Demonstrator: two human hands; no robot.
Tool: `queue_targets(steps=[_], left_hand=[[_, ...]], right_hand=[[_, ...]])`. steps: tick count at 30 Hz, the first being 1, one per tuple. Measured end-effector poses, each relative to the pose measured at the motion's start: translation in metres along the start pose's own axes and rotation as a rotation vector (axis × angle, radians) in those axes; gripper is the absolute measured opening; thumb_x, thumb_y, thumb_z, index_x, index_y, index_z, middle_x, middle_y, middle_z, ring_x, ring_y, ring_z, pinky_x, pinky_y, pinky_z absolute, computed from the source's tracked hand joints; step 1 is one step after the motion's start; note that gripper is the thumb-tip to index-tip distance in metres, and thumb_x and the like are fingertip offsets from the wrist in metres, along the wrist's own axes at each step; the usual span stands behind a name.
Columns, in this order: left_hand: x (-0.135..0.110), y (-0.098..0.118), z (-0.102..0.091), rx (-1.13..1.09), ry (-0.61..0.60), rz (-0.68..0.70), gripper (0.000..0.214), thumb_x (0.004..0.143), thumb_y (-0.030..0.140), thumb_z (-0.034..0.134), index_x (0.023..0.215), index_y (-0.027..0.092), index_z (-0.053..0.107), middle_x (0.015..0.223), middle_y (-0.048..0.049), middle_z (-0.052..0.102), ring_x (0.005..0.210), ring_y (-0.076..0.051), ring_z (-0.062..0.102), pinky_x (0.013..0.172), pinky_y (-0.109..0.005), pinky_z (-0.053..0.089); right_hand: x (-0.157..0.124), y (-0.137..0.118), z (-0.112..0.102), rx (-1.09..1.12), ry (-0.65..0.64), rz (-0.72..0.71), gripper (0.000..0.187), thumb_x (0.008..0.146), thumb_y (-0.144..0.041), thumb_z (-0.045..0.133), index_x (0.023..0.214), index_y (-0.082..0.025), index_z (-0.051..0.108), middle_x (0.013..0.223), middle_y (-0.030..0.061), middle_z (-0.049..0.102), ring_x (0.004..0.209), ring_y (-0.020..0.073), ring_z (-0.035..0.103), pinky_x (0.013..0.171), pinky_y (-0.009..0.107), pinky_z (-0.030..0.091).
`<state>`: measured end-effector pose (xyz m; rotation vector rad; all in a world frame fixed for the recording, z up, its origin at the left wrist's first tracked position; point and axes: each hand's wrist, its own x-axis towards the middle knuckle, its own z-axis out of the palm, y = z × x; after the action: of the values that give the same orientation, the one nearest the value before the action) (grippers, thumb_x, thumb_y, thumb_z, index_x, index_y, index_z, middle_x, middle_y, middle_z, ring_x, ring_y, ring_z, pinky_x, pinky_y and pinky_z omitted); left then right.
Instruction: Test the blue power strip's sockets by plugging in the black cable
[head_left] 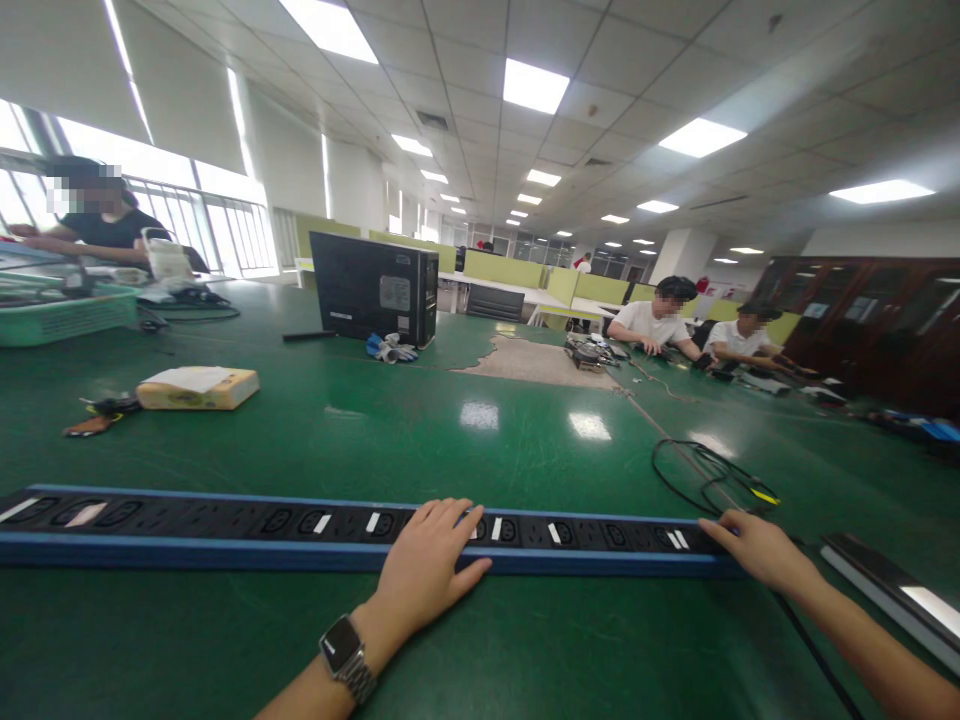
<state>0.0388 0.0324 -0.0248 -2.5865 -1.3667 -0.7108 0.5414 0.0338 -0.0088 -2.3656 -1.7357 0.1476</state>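
Here, far left: a person in a dark top [112, 228] sits at the desk [420, 430] corner behind a green plastic basket [67, 315]. Just right of it, a white device with black cables [169, 265]. Nearer, a small keyring-like clutter [101, 412] beside a yellow-edged book [199, 388] lying flat. Along the front edge runs a long blue-and-black power strip [225, 525], sockets facing up, lying flat on the green desk surface and spanning from the left edge to the right hand. Mid-desk stands a black computer tower [375, 288], with a black pen-like stick [309, 336] to its left and a blue-white bundle [391, 348] at its foot. The left hand [427, 565], watch [343, 650] on its wrist, lies palm down on the strip's middle, fingers spread flat over the sockets, gripping nothing. Behind, a worn patch [536, 362] in the desk mat. A loose black cable [709, 475] coils near the strip's right end. The right hand [757, 550] rests on that end, fingers extended and laid on top, not closed around it. Far right, a dark flat bar [892, 592] lies apart. Two people in white shirts [652, 322] work at the back.
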Motion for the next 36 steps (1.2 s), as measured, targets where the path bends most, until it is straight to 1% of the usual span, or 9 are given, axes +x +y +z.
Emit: queue_targets(steps=[2,5,8,11,16,23,30,33,36], left_hand=[[0.0,0.0,0.0,-0.003,0.002,0.004,0.051,0.081,0.043,0.061,0.127,0.02,0.056,0.126,-0.0095,0.06,0.115,-0.028,0.054,0.101,-0.046,0.04],[0.001,-0.001,0.001,-0.011,0.004,0.008,0.052,0.081,0.044,0.061,0.127,0.021,0.055,0.125,-0.0094,0.06,0.114,-0.028,0.054,0.101,-0.046,0.04],[0.001,-0.001,0.0,-0.01,-0.012,0.004,0.052,0.082,0.044,0.06,0.127,0.02,0.055,0.126,-0.0099,0.06,0.115,-0.028,0.053,0.101,-0.046,0.039],[0.001,-0.001,0.0,-0.005,-0.022,-0.001,0.052,0.082,0.044,0.06,0.127,0.02,0.055,0.126,-0.01,0.06,0.115,-0.028,0.053,0.101,-0.046,0.04],[0.0,0.0,0.0,0.003,-0.03,-0.001,0.053,0.082,0.045,0.06,0.128,0.019,0.055,0.127,-0.0101,0.059,0.116,-0.028,0.053,0.102,-0.046,0.039],[0.001,-0.001,0.001,-0.02,0.002,0.012,0.052,0.081,0.045,0.06,0.127,0.021,0.055,0.125,-0.0095,0.06,0.114,-0.028,0.054,0.101,-0.045,0.04],[-0.001,-0.003,0.005,-0.013,0.027,0.012,0.052,0.081,0.045,0.06,0.127,0.022,0.055,0.125,-0.0089,0.06,0.114,-0.028,0.054,0.101,-0.045,0.039],[-0.002,-0.002,0.005,-0.016,0.043,0.013,0.052,0.081,0.045,0.06,0.127,0.022,0.055,0.125,-0.0089,0.06,0.114,-0.028,0.054,0.101,-0.045,0.04],[-0.002,-0.001,0.003,-0.014,0.034,0.004,0.051,0.081,0.044,0.061,0.126,0.021,0.055,0.125,-0.0094,0.06,0.114,-0.028,0.054,0.101,-0.045,0.04]], right_hand=[[0.004,0.003,-0.016,0.001,0.035,0.031,0.051,0.078,-0.067,0.041,0.077,-0.023,0.066,0.082,0.0086,0.073,0.08,0.0285,0.066,0.072,0.036,0.047],[0.009,0.013,-0.045,-0.01,0.124,0.116,0.061,0.079,-0.07,0.034,0.089,-0.02,0.068,0.092,0.0141,0.072,0.085,0.0339,0.065,0.071,0.04,0.047],[0.008,0.023,-0.058,-0.001,0.122,0.133,0.06,0.076,-0.068,0.037,0.086,-0.018,0.07,0.092,0.0151,0.073,0.085,0.0349,0.066,0.07,0.04,0.048],[0.002,0.027,-0.047,0.033,0.057,0.107,0.054,0.073,-0.066,0.041,0.077,-0.02,0.071,0.083,0.0103,0.074,0.079,0.0307,0.067,0.067,0.037,0.049],[0.0,0.028,-0.022,0.046,0.009,0.066,0.054,0.072,-0.067,0.041,0.074,-0.022,0.071,0.076,0.0063,0.073,0.076,0.0278,0.067,0.067,0.035,0.048],[0.011,0.039,-0.018,-0.006,0.009,0.081,0.052,0.072,-0.067,0.043,0.072,-0.022,0.07,0.076,0.0084,0.072,0.076,0.0298,0.066,0.068,0.037,0.047],[0.018,0.042,-0.003,-0.025,-0.005,0.039,0.048,0.075,-0.066,0.045,0.068,-0.023,0.065,0.068,0.0072,0.069,0.07,0.0283,0.066,0.065,0.036,0.046],[0.012,0.044,0.003,0.018,0.015,0.041,0.048,0.076,-0.067,0.042,0.073,-0.024,0.064,0.071,0.0064,0.07,0.071,0.028,0.066,0.067,0.036,0.047],[0.004,0.047,0.01,0.108,0.064,0.067,0.05,0.077,-0.067,0.039,0.082,-0.024,0.064,0.081,0.0061,0.072,0.077,0.0275,0.067,0.069,0.035,0.048]])
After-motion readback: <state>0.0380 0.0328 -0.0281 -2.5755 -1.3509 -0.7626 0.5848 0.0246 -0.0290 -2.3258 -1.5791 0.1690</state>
